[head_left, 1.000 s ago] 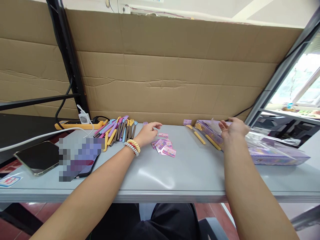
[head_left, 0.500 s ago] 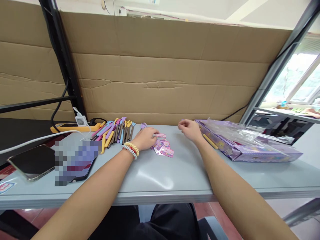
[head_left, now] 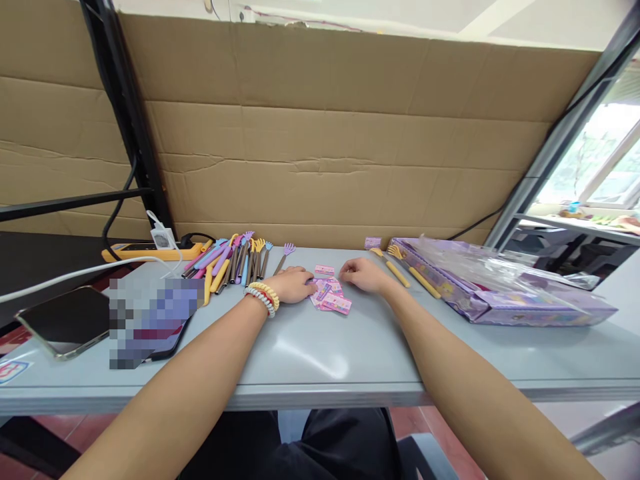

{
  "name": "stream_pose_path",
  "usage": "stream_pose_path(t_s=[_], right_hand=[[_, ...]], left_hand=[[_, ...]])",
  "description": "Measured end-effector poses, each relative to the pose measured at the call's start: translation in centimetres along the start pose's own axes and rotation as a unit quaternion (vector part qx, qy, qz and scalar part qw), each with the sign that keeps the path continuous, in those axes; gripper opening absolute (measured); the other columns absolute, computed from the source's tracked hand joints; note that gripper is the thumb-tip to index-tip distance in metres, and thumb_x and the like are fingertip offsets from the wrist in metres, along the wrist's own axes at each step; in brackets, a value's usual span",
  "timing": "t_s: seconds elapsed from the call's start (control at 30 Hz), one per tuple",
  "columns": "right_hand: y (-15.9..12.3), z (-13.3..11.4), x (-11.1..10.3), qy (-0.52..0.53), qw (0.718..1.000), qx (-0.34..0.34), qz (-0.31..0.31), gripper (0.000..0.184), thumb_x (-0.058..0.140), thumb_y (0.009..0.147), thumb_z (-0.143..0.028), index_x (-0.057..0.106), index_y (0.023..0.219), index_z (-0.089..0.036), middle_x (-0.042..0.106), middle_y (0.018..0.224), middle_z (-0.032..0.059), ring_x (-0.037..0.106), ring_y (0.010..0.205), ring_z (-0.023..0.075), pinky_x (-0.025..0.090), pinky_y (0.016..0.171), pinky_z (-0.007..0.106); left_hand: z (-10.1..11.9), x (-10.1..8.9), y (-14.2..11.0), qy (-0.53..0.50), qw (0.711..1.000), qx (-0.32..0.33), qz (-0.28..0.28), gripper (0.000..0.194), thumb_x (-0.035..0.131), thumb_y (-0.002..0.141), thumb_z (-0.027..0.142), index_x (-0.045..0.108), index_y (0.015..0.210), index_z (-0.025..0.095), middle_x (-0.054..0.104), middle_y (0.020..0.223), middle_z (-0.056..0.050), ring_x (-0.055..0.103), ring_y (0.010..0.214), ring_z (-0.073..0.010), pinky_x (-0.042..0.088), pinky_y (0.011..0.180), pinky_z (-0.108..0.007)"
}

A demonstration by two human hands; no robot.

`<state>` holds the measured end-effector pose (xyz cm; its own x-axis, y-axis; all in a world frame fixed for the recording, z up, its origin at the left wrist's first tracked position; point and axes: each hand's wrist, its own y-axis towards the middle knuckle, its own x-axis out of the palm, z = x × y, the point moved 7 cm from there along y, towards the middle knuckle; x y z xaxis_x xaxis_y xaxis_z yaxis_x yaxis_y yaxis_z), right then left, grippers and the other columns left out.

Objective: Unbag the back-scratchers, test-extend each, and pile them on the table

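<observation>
My left hand (head_left: 293, 285) rests on the table at the left edge of a small pile of pink and purple printed cards (head_left: 337, 304), its fingers stretched over them. A purple-headed back scratcher (head_left: 289, 250) lies just behind it, its lower part hidden by the hand. My right hand (head_left: 364, 275) is at the right side of the pile, fingers curled together; no held thing shows. Behind it a single purple card (head_left: 373, 243) lies at the table's back edge. Two yellow back scratchers (head_left: 399, 272) lie to the right of my right hand.
A bundle of colourful back scratchers (head_left: 235, 263) lies at the left, near a yellow power strip (head_left: 150, 251) with a white charger. Closer stand a phone (head_left: 67, 320) and a blurred-out item (head_left: 155, 320). A purple box (head_left: 500, 287) with clear plastic lies right; cardboard (head_left: 340, 140) walls the back.
My right hand has drawn back from the table's rear, left and nearer to the pile. A purple card and the yellow scratcher heads it covered now show. My left hand has shifted slightly nearer.
</observation>
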<state>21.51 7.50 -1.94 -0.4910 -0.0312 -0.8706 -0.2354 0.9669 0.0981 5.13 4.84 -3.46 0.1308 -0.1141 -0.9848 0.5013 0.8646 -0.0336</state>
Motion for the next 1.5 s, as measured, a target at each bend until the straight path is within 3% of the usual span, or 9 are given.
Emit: stream_pose_path(t_s=[0.3, 0.4, 0.53, 0.6, 0.73, 0.87, 1.0, 1.33, 1.5], right_hand=[[0.3, 0.4, 0.0, 0.001, 1.0, 0.009, 0.001, 0.014, 0.056, 0.07, -0.026, 0.067, 0.076, -0.019, 0.069, 0.077, 0.0025, 0.059, 0.071, 0.0143, 0.041, 0.063, 0.023], [0.3, 2.2, -2.0, -0.036, 0.99, 0.078, 0.114, 0.021, 0.053, 0.073, -0.024, 0.068, 0.085, -0.017, 0.069, 0.09, 0.0073, 0.06, 0.085, 0.0188, 0.043, 0.073, 0.027], [-0.9, 5.8, -4.7, -0.121, 0.932, 0.229, 0.255, 0.039, 0.053, 0.074, -0.033, 0.065, 0.106, -0.015, 0.056, 0.121, 0.0175, 0.046, 0.116, 0.0329, 0.036, 0.093, 0.043], [-1.1, 7.3, -4.6, -0.139, 0.921, 0.283, 0.231, 0.047, 0.055, 0.072, -0.038, 0.062, 0.111, -0.013, 0.049, 0.128, 0.0211, 0.041, 0.121, 0.0364, 0.033, 0.095, 0.048], [-0.7, 8.5, -3.5, -0.143, 0.928, 0.315, 0.141, 0.046, 0.055, 0.071, -0.04, 0.063, 0.108, -0.013, 0.057, 0.117, 0.0209, 0.047, 0.117, 0.0359, 0.032, 0.096, 0.051], [-0.6, 7.9, -3.6, -0.13, 0.936, 0.288, 0.157, 0.034, 0.057, 0.069, -0.032, 0.065, 0.096, -0.013, 0.064, 0.102, 0.0205, 0.058, 0.103, 0.0341, 0.042, 0.085, 0.046], [-0.7, 8.0, -3.8, -0.104, 0.938, 0.281, 0.175, 0.039, 0.061, 0.066, -0.027, 0.062, 0.102, -0.01, 0.064, 0.095, 0.0217, 0.062, 0.094, 0.0326, 0.048, 0.07, 0.036], [-0.8, 8.3, -3.9, -0.093, 0.933, 0.308, 0.161, 0.045, 0.062, 0.067, -0.025, 0.056, 0.109, -0.011, 0.062, 0.103, 0.023, 0.062, 0.097, 0.0325, 0.049, 0.071, 0.037], [-0.6, 7.6, -3.4, -0.054, 0.949, 0.288, 0.12, 0.02, 0.059, 0.064, -0.027, 0.061, 0.08, -0.016, 0.064, 0.088, 0.0181, 0.063, 0.085, 0.0313, 0.045, 0.061, 0.034]], left_hand=[[0.1, -0.1, -0.1, -0.006, 1.0, 0.01, 0.004, 0.067, 0.023, 0.085, 0.061, 0.052, 0.128, 0.019, 0.05, 0.132, -0.014, 0.043, 0.123, -0.031, 0.034, 0.1, -0.045], [0.1, -0.1, -0.1, -0.007, 1.0, 0.01, 0.003, 0.068, 0.022, 0.085, 0.063, 0.052, 0.128, 0.02, 0.05, 0.133, -0.013, 0.042, 0.124, -0.031, 0.033, 0.101, -0.045], [0.0, -0.1, -0.2, -0.006, 1.0, 0.017, -0.001, 0.069, 0.022, 0.085, 0.064, 0.052, 0.128, 0.019, 0.051, 0.131, -0.013, 0.043, 0.123, -0.0298, 0.035, 0.1, -0.042], [0.1, 0.0, -0.2, -0.005, 1.0, 0.021, -0.002, 0.069, 0.022, 0.085, 0.065, 0.052, 0.127, 0.018, 0.051, 0.13, -0.014, 0.044, 0.122, -0.0294, 0.036, 0.099, -0.041], [0.1, -0.1, -0.2, -0.006, 1.0, 0.021, 0.002, 0.069, 0.023, 0.084, 0.065, 0.054, 0.124, 0.019, 0.053, 0.129, -0.014, 0.046, 0.12, -0.0295, 0.036, 0.097, -0.041], [0.1, -0.1, -0.2, -0.013, 1.0, 0.024, 0.004, 0.068, 0.023, 0.084, 0.065, 0.054, 0.124, 0.019, 0.052, 0.13, -0.014, 0.045, 0.122, -0.0301, 0.036, 0.098, -0.042], [0.1, -0.1, -0.1, -0.012, 1.0, 0.024, 0.005, 0.068, 0.024, 0.085, 0.065, 0.055, 0.124, 0.019, 0.053, 0.129, -0.014, 0.046, 0.12, -0.03, 0.036, 0.097, -0.042], [0.2, -0.2, -0.3, -0.005, 1.0, 0.027, 0.004, 0.069, 0.022, 0.085, 0.065, 0.054, 0.125, 0.018, 0.053, 0.129, -0.014, 0.046, 0.121, -0.029, 0.036, 0.098, -0.04], [0.2, -0.1, -0.1, -0.003, 1.0, 0.028, 0.004, 0.069, 0.022, 0.085, 0.065, 0.054, 0.125, 0.018, 0.052, 0.129, -0.014, 0.045, 0.121, -0.0292, 0.036, 0.098, -0.04]])
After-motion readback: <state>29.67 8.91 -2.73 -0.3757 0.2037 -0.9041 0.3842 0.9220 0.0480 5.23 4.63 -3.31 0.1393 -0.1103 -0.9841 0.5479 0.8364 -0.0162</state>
